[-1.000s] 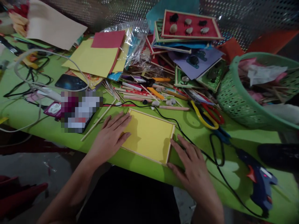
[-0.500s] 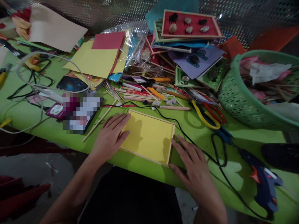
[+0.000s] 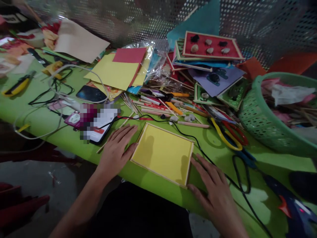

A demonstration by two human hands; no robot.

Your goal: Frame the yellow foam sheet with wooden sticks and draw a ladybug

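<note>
A yellow card framed with thin wooden sticks (image 3: 163, 153) lies flat near the front edge of the green table. My left hand (image 3: 117, 148) rests at its left side, fingers stretched out, the thumb close to the frame's left edge. On the opposite side, my right hand (image 3: 210, 183) is spread, with its fingertips at the frame's right edge. Neither hand grips anything. Shadows of both hands fall on the yellow card. A black cord (image 3: 183, 127) runs just behind the frame.
A blue glue gun (image 3: 292, 205) lies at right, near yellow-handled scissors (image 3: 226, 135) and a green basket (image 3: 257, 109). Framed pebble pictures (image 3: 213, 46) are stacked at the back. Sticks and pens (image 3: 158, 105) clutter the middle. A phone (image 3: 105, 127) lies left of the frame.
The camera view has shifted, so the table appears lower and further right. My left hand has drawn slightly off the frame's left edge; the right hand stays beside the frame.
</note>
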